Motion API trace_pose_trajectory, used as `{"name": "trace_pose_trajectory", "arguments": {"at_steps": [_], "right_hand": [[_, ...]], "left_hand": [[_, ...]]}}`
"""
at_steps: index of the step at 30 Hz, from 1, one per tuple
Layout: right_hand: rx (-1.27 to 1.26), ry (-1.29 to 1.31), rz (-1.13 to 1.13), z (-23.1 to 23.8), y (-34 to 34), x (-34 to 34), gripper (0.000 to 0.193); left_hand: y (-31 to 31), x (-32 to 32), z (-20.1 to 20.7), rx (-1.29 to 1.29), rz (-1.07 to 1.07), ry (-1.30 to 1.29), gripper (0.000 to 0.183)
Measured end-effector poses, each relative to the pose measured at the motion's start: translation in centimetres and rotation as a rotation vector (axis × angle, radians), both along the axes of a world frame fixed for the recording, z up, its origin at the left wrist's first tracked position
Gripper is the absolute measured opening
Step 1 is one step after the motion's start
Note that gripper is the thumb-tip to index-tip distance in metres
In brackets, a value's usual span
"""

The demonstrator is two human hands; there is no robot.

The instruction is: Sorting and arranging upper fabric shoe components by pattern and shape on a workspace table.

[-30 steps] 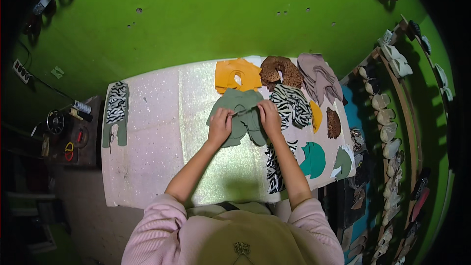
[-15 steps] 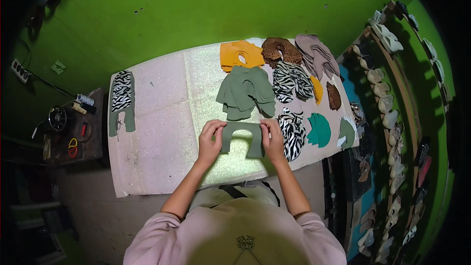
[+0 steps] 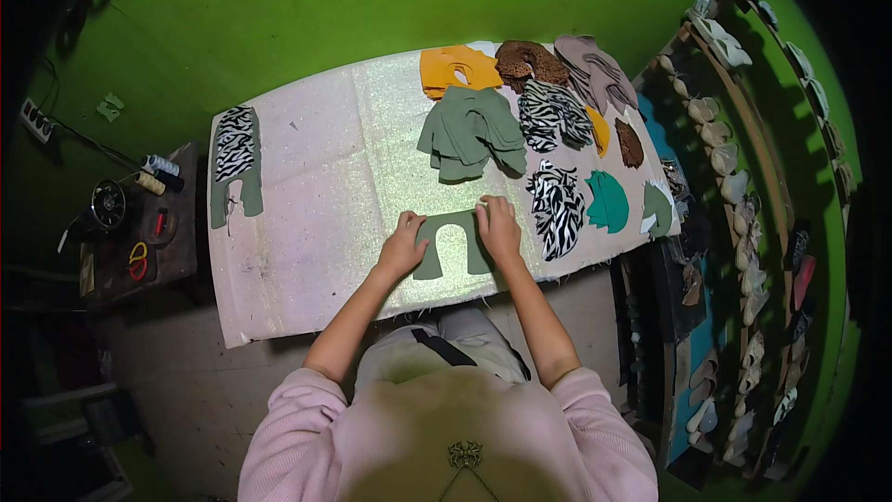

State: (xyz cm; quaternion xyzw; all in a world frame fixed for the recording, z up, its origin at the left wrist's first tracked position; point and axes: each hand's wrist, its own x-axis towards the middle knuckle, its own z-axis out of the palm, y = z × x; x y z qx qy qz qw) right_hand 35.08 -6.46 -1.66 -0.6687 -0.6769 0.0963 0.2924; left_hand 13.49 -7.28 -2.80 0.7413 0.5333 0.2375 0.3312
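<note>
A flat, olive-green U-shaped fabric piece (image 3: 476,253) lies at the table's near side, its arch away from me and its two legs toward me. My left hand (image 3: 402,244) is closed at the piece's upper left corner, fingers bent against the edge. At the upper right corner, my right hand (image 3: 499,229) pinches the edge between thumb and fingers. Just beyond my hands rests a loose pile of matching green pieces (image 3: 469,135). To the right of my right hand are zebra-print pieces (image 3: 556,214) and a teal stack (image 3: 608,203).
Yellow pieces (image 3: 455,70), brown spotted pieces (image 3: 530,63) and mauve pieces (image 3: 590,70) line the table's far edge. A zebra-and-green piece (image 3: 234,149) lies far left. Left of the table (image 3: 307,223) are a sewing machine wheel (image 3: 109,207) and scissors (image 3: 138,260). Shoe racks (image 3: 734,186) stand right.
The green piece has come down from a raised hold to lie flat on the table, with both hands still at its upper corners. The whole view has shifted slightly.
</note>
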Motion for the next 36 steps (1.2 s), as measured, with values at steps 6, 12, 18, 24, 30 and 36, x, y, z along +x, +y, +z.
{"name": "trace_pose_trajectory", "arguments": {"at_steps": [6, 12, 18, 24, 30, 36], "right_hand": [[0.027, 0.084, -0.064, 0.5, -3.3, 2.1, 0.017], [0.039, 0.132, -0.201, 0.3, -6.6, 4.8, 0.015], [0.051, 0.095, -0.349, -0.2, -8.4, 8.7, 0.018], [0.086, 0.180, -0.369, -1.0, -9.1, 12.7, 0.031], [0.093, 0.478, -0.420, -2.7, -8.7, 13.5, 0.039], [0.104, 0.505, -0.439, -3.3, -7.9, 13.6, 0.041]], "left_hand": [[-0.9, 2.9, 1.9, 0.287, 0.041, 0.211, 0.038], [-0.6, 8.5, 2.5, 0.342, -0.194, 0.068, 0.030], [0.6, 14.2, 2.4, 0.309, -0.399, 0.019, 0.029], [2.4, 18.9, 2.8, 0.419, -0.463, 0.053, 0.043], [3.1, 21.9, 3.4, 0.442, -0.502, 0.032, 0.053], [3.6, 24.1, 2.9, 0.466, -0.606, 0.093, 0.068]]}}
